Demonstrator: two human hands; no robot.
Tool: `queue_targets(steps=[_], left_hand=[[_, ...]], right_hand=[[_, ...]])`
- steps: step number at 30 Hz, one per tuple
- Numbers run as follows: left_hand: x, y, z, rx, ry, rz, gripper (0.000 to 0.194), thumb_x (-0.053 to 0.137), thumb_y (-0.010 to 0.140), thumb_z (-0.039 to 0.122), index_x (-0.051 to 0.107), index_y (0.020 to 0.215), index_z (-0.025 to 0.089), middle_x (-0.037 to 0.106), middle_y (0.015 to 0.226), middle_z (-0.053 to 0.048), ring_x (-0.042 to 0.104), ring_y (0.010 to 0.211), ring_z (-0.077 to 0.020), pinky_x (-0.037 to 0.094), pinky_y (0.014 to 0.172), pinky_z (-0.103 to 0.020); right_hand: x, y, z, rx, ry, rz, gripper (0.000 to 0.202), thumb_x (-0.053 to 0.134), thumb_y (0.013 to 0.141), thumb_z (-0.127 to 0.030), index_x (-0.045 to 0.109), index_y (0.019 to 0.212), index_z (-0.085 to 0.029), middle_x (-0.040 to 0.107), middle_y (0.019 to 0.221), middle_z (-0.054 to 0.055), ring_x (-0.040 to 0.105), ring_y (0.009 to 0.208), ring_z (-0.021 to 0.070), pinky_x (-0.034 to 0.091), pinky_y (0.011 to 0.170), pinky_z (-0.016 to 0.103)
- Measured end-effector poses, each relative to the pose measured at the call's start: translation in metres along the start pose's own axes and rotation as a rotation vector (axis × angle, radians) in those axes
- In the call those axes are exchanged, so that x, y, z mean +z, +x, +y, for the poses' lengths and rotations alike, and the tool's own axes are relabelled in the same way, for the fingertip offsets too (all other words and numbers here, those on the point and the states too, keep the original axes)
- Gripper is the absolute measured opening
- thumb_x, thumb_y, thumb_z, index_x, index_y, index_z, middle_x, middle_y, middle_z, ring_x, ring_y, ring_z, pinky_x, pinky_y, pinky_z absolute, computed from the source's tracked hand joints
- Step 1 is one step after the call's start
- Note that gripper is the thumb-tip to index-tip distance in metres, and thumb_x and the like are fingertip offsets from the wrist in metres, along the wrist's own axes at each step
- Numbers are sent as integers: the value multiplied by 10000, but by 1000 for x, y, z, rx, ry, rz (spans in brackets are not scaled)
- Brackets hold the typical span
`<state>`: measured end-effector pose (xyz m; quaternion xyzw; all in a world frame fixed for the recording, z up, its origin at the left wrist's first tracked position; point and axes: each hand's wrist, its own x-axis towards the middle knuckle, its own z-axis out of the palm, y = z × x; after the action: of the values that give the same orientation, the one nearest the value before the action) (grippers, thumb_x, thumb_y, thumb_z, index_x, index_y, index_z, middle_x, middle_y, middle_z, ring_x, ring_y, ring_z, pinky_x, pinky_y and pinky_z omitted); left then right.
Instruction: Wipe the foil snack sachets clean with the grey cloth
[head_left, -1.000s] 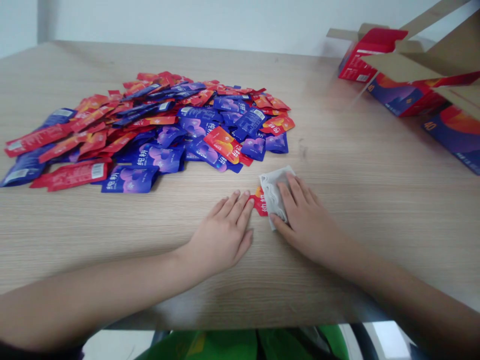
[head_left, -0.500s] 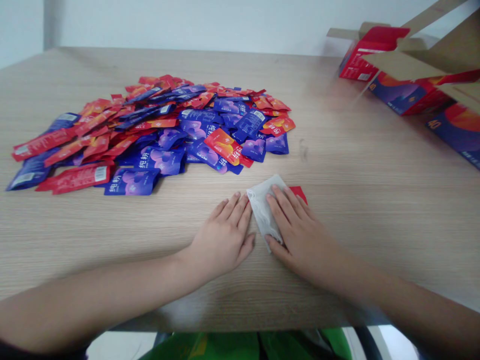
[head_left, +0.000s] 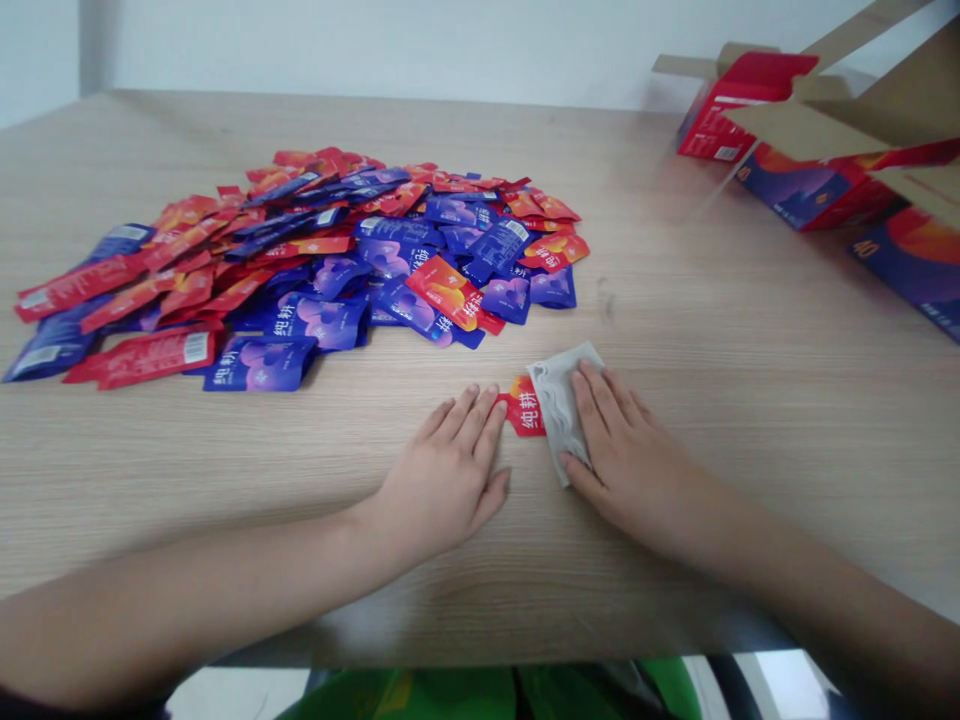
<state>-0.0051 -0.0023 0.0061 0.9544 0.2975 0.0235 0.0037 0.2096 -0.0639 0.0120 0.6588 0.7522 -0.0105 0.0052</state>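
Taking the packet (head_left: 523,410) between your hands as the clock's centre, your left hand (head_left: 444,475) lies flat at 8 o'clock, fingers straight and together, the tips at the packet's left end, seemingly pinning it to the table (head_left: 720,330). Your right hand (head_left: 634,455), toward 4 o'clock, is spread flat and presses a folded pale cloth (head_left: 556,418) that covers the packet's right part. You appear to be partway through wiping it; a further stroke would call for firm left fingertips and the cloth pressed evenly, since a light packet could slide or crease. The packet's white characters look like 纯耕, and similar lettering shows on blue packets in the heap (head_left: 322,265) at 10 o'clock, where some packets turn up barcoded backs. At 2 o'clock stand open boxes (head_left: 810,185); "40" reads on the nearest one, a barcode on the farthest, and their smaller print is too blurred to read.
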Motion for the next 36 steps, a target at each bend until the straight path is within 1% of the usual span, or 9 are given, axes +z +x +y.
queue_targets(steps=[3,8,11,18,21,24,28,33,36], left_hand=[[-1,0,0,3,-2,2,619,432,937,379,418,1435,11,351,1514,-220,359,1400,-356,375,1109,-485],[-1,0,0,5,4,21,607,441,932,369,437,1422,12,365,1507,-219,368,1394,-360,381,1105,-488],[-1,0,-1,1,-3,7,610,436,932,366,430,1428,11,366,1508,-216,368,1394,-357,382,1106,-483],[-1,0,-1,2,-17,17,607,443,927,366,440,1424,18,387,1502,-212,375,1390,-365,387,1099,-487],[-1,1,-1,16,-20,24,554,465,920,358,527,1346,9,494,1419,-232,419,1360,-376,394,1089,-491],[-1,2,-1,24,-22,29,539,459,925,358,546,1323,6,518,1393,-240,435,1348,-377,395,1086,-490],[0,2,0,7,-15,33,601,430,940,365,432,1423,7,407,1486,-227,384,1385,-367,384,1095,-491],[0,2,1,0,-12,19,596,425,943,373,460,1400,-7,422,1474,-232,385,1382,-372,375,1102,-491],[0,2,0,3,-13,26,595,431,942,364,445,1413,1,410,1484,-226,378,1388,-368,373,1104,-491]], right_hand=[[1,-4,2,-97,5,-3,757,427,881,-410,261,1500,-8,197,1590,215,112,1479,331,226,1185,497],[5,-3,5,-13,5,21,776,395,904,-413,183,1508,26,201,1572,266,115,1478,328,245,1174,509],[6,-4,3,-70,10,35,773,408,894,-383,162,1522,-4,194,1581,247,81,1481,327,233,1176,522],[4,6,-12,-7,36,39,753,427,900,-392,251,1484,51,169,1583,258,116,1478,339,218,1189,496],[4,9,-24,-106,78,71,695,413,913,-366,285,1489,0,185,1592,221,96,1483,327,197,1194,508],[3,15,-22,-168,102,41,708,423,913,-403,280,1505,-43,233,1592,173,157,1479,299,220,1195,477],[2,21,-11,-4,53,62,731,433,905,-397,291,1475,38,285,1551,249,239,1451,333,217,1190,496],[1,21,-15,-183,92,83,741,485,876,-376,298,1477,16,271,1554,258,211,1458,342,228,1185,493],[-5,25,-8,-170,121,41,687,413,920,-413,332,1464,-1,378,1511,223,326,1413,301,285,1164,486]])
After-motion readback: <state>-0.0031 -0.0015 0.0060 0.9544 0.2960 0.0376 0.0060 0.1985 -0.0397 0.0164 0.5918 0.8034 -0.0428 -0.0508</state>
